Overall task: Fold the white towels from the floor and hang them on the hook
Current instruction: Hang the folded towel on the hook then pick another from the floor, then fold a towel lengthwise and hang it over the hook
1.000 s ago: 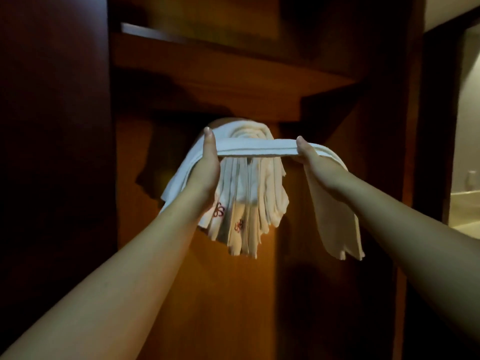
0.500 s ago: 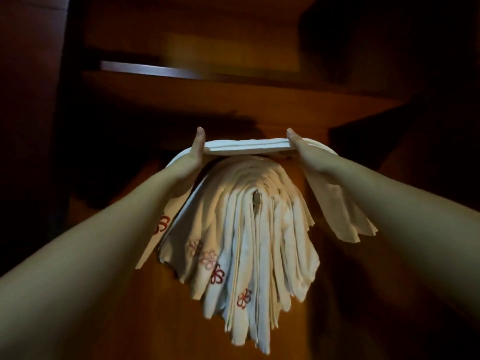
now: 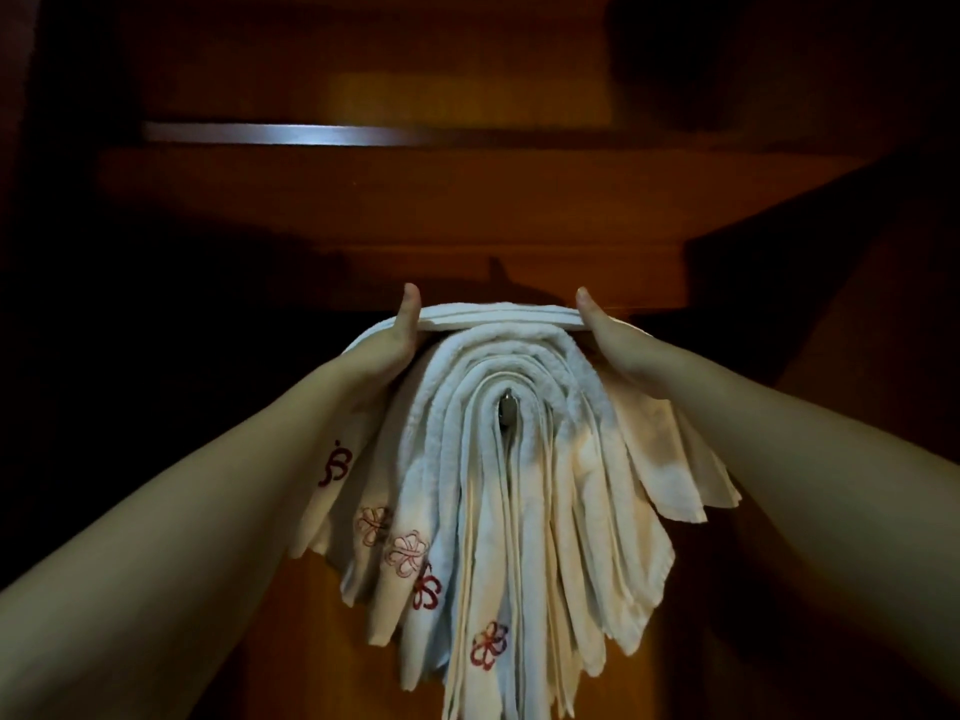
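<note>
Both hands hold one folded white towel (image 3: 498, 318) flat and level, right above a thick bundle of hanging towels (image 3: 498, 485). The left hand (image 3: 387, 345) has its grip closed on the left end of the towel: the thumb lies on top and the fingers go under the cloth, hidden. The right hand (image 3: 613, 340) grips the right end in the same way. The two loose ends of this towel fall down behind the wrists on each side. The bundle is draped over a metal hook (image 3: 506, 410), which shows in the middle of the folds. Some towels carry red flower embroidery (image 3: 488, 645) near their lower corners. Behind is a dark wooden wall with a shelf (image 3: 363, 200) above.
</note>
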The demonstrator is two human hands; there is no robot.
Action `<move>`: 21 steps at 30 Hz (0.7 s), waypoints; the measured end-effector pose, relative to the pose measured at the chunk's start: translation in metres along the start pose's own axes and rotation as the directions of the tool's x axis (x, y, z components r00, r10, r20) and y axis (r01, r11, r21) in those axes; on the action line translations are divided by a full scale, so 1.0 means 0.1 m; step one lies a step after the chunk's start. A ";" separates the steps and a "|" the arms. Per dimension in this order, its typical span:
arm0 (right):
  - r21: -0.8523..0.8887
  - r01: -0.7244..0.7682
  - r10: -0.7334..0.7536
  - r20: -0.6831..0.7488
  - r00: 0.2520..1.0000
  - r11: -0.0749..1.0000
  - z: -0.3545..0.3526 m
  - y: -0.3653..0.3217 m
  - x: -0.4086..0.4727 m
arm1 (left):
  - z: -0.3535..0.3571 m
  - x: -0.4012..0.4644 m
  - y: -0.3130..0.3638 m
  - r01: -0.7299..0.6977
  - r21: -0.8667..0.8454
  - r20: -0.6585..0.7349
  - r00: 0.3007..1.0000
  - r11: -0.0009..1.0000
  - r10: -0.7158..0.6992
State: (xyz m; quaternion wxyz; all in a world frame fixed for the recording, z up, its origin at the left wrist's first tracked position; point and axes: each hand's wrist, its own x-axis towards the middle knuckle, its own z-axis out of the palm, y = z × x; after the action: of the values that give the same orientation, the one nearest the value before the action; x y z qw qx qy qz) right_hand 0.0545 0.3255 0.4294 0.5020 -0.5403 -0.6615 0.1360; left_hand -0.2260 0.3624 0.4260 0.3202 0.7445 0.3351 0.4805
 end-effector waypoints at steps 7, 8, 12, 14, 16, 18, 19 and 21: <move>0.120 -0.027 0.027 0.006 1.000 0.992 0.03 0.33 -0.13 | -0.10 -0.20 -0.36 -0.062 0.058 -0.030 0.998 0.996 0.064; 0.099 -0.063 0.063 0.003 0.998 0.993 0.04 0.36 -0.19 | -0.10 -0.22 -0.42 -0.067 0.018 -0.034 0.997 0.998 0.067; -0.012 -0.155 0.155 -0.032 0.987 0.988 0.06 0.53 -0.46 | -0.05 -0.45 -0.77 -0.032 -0.316 -0.201 0.979 0.948 -0.034; -0.026 -0.177 0.176 -0.021 0.984 0.984 0.10 0.61 -0.59 | 0.03 -0.64 -1.06 0.033 -0.443 -0.239 0.959 0.896 -0.154; -0.028 -0.227 0.226 -0.008 0.974 0.974 0.17 0.68 -0.70 | 0.14 -0.86 -1.32 0.090 -0.491 -0.245 0.940 0.867 -0.236; -0.027 -0.296 0.295 -0.010 0.955 0.955 0.25 0.73 -0.85 | 0.22 -1.03 -1.49 0.158 -0.568 -0.248 0.903 0.808 -0.351; -0.034 -0.320 0.320 -0.011 0.948 0.947 0.30 0.76 -0.93 | 0.24 -1.10 -1.55 0.200 -0.593 -0.226 0.888 0.780 -0.400; -0.062 -0.336 0.336 -0.011 0.942 0.940 0.41 0.76 -1.13 | 0.23 -1.26 -1.58 0.267 -0.582 -0.182 0.878 0.768 -0.442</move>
State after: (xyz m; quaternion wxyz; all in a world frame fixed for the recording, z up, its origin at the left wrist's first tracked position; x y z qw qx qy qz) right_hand 0.0556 0.2726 0.2971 0.4544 -0.6608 -0.5633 0.1988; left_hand -0.2744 0.3480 0.2289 0.5463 0.4611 0.3675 0.5949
